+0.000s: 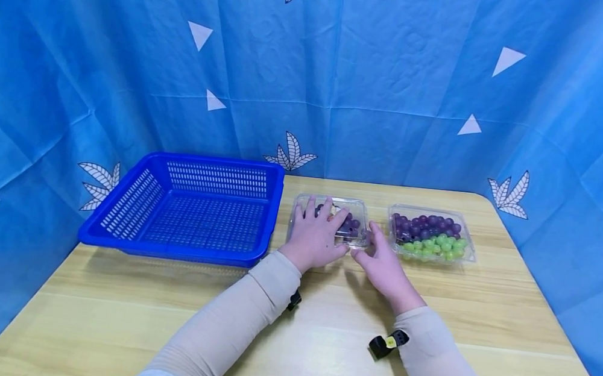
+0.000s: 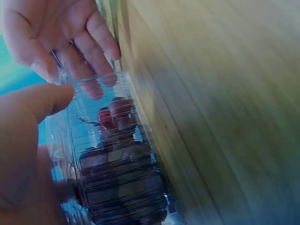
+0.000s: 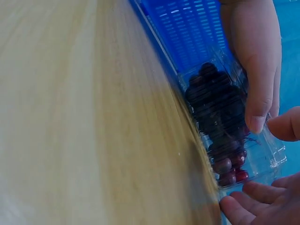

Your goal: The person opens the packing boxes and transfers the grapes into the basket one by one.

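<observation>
A clear plastic clamshell box (image 1: 358,211) of dark purple grapes (image 1: 351,224) sits on the table to the right of the blue basket. My left hand (image 1: 316,235) rests on top of its lid with the fingers spread. At the box's right end is my right hand (image 1: 385,270), thumb and fingers apart and fingertips at the edge. In the right wrist view, the right fingers (image 3: 262,199) reach the end wall below the left thumb (image 3: 257,101). The left wrist view shows the grapes (image 2: 119,183) through the ribbed clear wall.
A blue plastic basket (image 1: 91,235) with slotted sides stands at the left. Right of the hands, a second clear box (image 1: 468,252) contains purple grapes (image 1: 423,227) and green grapes (image 1: 437,246). Blue patterned curtain (image 1: 382,141) borders the wooden table (image 1: 329,348) behind and at both sides.
</observation>
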Demonstrator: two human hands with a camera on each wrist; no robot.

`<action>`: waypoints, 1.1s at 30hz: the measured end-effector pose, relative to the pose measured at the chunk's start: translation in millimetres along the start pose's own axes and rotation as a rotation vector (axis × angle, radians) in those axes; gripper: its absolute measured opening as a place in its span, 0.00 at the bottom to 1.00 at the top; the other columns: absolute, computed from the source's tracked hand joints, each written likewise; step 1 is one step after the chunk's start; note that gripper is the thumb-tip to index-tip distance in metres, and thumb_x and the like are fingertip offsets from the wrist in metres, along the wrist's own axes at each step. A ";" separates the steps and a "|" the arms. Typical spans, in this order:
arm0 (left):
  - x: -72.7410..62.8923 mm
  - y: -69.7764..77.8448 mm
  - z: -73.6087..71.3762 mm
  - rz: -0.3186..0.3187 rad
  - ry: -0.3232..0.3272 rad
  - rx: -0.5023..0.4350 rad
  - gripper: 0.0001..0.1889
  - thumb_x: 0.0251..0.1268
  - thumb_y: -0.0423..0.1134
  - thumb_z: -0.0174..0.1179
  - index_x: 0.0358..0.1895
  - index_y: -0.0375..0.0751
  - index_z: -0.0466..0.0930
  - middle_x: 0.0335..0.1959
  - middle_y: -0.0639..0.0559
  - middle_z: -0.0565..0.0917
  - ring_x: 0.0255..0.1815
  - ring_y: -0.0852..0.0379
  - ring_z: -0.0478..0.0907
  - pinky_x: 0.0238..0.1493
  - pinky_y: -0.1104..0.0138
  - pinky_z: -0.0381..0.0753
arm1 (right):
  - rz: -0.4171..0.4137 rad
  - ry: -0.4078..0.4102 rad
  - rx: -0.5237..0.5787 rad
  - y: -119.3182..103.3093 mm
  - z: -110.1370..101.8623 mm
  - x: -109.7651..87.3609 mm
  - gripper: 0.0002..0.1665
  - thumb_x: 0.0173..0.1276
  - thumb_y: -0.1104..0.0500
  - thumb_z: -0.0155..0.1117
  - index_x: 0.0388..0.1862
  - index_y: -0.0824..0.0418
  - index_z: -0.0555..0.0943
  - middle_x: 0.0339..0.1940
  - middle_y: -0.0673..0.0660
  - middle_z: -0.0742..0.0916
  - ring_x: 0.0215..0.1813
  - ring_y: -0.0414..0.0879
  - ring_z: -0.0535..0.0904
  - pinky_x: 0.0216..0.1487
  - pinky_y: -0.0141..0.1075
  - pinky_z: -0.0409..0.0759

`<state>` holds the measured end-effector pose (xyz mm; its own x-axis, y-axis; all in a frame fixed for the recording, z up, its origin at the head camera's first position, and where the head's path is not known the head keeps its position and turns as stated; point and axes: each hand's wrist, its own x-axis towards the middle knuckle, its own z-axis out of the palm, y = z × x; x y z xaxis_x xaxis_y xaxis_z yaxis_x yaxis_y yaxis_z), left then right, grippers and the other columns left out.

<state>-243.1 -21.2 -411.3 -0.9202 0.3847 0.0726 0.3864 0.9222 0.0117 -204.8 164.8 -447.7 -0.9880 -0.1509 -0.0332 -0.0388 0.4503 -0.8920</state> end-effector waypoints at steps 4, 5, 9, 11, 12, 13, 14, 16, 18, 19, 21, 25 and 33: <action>-1.1 1.5 -1.5 -0.003 -0.018 0.013 0.43 0.66 0.72 0.52 0.81 0.65 0.53 0.81 0.43 0.55 0.78 0.29 0.48 0.72 0.33 0.46 | -0.004 0.014 0.004 0.9 0.3 -0.9 0.54 0.72 0.50 0.63 0.85 0.55 0.41 0.80 0.68 0.60 0.77 0.66 0.59 0.74 0.63 0.54; -1.4 1.8 -1.6 -0.004 -0.021 0.019 0.42 0.66 0.72 0.52 0.81 0.65 0.53 0.81 0.43 0.55 0.78 0.29 0.49 0.72 0.33 0.46 | -0.006 0.019 0.002 1.9 0.5 -1.0 0.54 0.73 0.50 0.63 0.85 0.56 0.42 0.80 0.68 0.60 0.77 0.67 0.59 0.73 0.64 0.55; -3.1 4.0 -2.0 -0.006 -0.043 0.026 0.41 0.69 0.70 0.51 0.81 0.64 0.53 0.81 0.43 0.55 0.78 0.28 0.49 0.72 0.32 0.47 | -0.003 0.040 0.025 6.5 3.2 -0.7 0.52 0.72 0.53 0.63 0.85 0.56 0.44 0.80 0.68 0.61 0.75 0.68 0.62 0.72 0.62 0.59; -3.9 5.3 -1.9 -0.008 -0.048 0.033 0.40 0.70 0.69 0.51 0.82 0.63 0.53 0.81 0.43 0.55 0.78 0.28 0.49 0.72 0.32 0.47 | 0.003 0.049 0.040 9.1 4.8 -0.1 0.52 0.72 0.55 0.63 0.85 0.56 0.44 0.79 0.68 0.62 0.73 0.67 0.64 0.71 0.62 0.62; -4.3 5.9 -1.7 -0.009 -0.050 0.038 0.40 0.70 0.69 0.50 0.82 0.64 0.53 0.81 0.44 0.55 0.78 0.28 0.49 0.72 0.32 0.47 | 0.007 0.053 0.049 9.8 5.8 0.1 0.52 0.72 0.55 0.63 0.85 0.55 0.45 0.79 0.69 0.63 0.72 0.67 0.65 0.71 0.61 0.63; -4.7 6.3 -1.5 -0.011 -0.050 0.045 0.40 0.70 0.69 0.50 0.82 0.63 0.53 0.81 0.44 0.55 0.78 0.28 0.49 0.72 0.32 0.47 | 0.008 0.056 0.056 10.7 6.4 0.4 0.52 0.72 0.55 0.63 0.85 0.55 0.45 0.78 0.69 0.64 0.72 0.67 0.66 0.71 0.61 0.64; -5.0 6.6 -1.2 -0.014 -0.051 0.052 0.39 0.71 0.69 0.49 0.82 0.64 0.52 0.81 0.44 0.55 0.78 0.28 0.49 0.72 0.32 0.47 | 0.012 0.060 0.065 11.2 7.1 0.6 0.52 0.71 0.56 0.64 0.85 0.55 0.45 0.77 0.69 0.64 0.71 0.66 0.67 0.70 0.60 0.64; -5.4 7.4 -0.4 -0.021 -0.049 0.058 0.39 0.71 0.68 0.48 0.82 0.64 0.52 0.81 0.44 0.55 0.78 0.28 0.49 0.72 0.33 0.46 | 0.016 0.066 0.083 11.4 8.3 0.9 0.52 0.71 0.56 0.64 0.85 0.55 0.46 0.77 0.70 0.65 0.71 0.66 0.67 0.70 0.59 0.65; -5.7 8.4 0.4 -0.027 -0.051 0.063 0.39 0.72 0.68 0.47 0.82 0.64 0.51 0.81 0.44 0.54 0.78 0.29 0.49 0.72 0.33 0.46 | 0.018 0.067 0.098 11.3 8.8 1.2 0.52 0.71 0.55 0.64 0.85 0.55 0.46 0.76 0.70 0.65 0.71 0.66 0.67 0.71 0.59 0.65; -5.6 8.9 0.8 -0.031 -0.052 0.063 0.38 0.72 0.68 0.47 0.82 0.64 0.51 0.82 0.44 0.54 0.78 0.29 0.48 0.72 0.33 0.46 | 0.018 0.068 0.106 11.2 9.1 1.3 0.52 0.71 0.55 0.64 0.84 0.55 0.46 0.76 0.70 0.65 0.71 0.66 0.67 0.71 0.59 0.65; -5.6 10.1 1.3 -0.035 -0.057 0.069 0.38 0.73 0.68 0.45 0.82 0.64 0.50 0.82 0.44 0.53 0.78 0.29 0.48 0.72 0.33 0.45 | 0.019 0.073 0.119 11.2 9.3 1.5 0.52 0.71 0.54 0.65 0.84 0.54 0.47 0.75 0.70 0.66 0.71 0.66 0.66 0.71 0.59 0.64; -5.2 12.5 2.3 -0.034 -0.062 0.082 0.37 0.74 0.68 0.43 0.82 0.64 0.49 0.82 0.44 0.52 0.79 0.29 0.47 0.72 0.32 0.44 | 0.016 0.082 0.133 11.5 9.2 2.1 0.52 0.72 0.52 0.65 0.84 0.55 0.46 0.74 0.70 0.68 0.70 0.65 0.67 0.71 0.59 0.64; -7.5 14.6 2.6 -0.016 -0.057 0.096 0.36 0.75 0.66 0.43 0.82 0.63 0.51 0.82 0.45 0.53 0.78 0.28 0.48 0.71 0.31 0.44 | 0.022 0.081 0.085 11.8 8.3 2.7 0.53 0.71 0.50 0.66 0.85 0.53 0.45 0.72 0.68 0.71 0.68 0.63 0.70 0.69 0.58 0.67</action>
<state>-230.7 -10.5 -414.3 -0.9293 0.3691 0.0159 0.3666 0.9266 -0.0834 -206.7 162.4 -462.1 -0.9974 -0.0687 -0.0195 -0.0078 0.3762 -0.9265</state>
